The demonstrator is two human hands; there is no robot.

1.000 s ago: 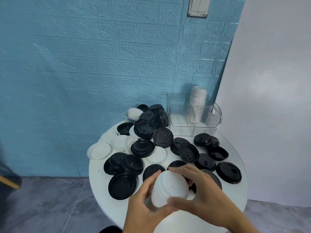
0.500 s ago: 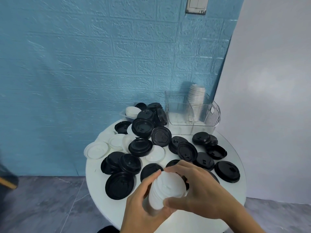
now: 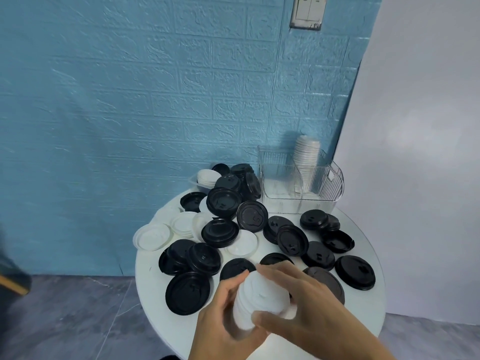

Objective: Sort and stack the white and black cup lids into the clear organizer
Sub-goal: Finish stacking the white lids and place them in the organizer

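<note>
Both hands, left [image 3: 220,318] and right [image 3: 298,305], clasp a ribbed white stack of lids [image 3: 259,297] tilted above the counter [image 3: 148,279]

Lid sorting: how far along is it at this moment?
Early. Done: one white lid stack stands in the clear organizer. In hand: both hands, left and right, hold another white stack. Left: many black lids and loose white lids cover the table.
</note>
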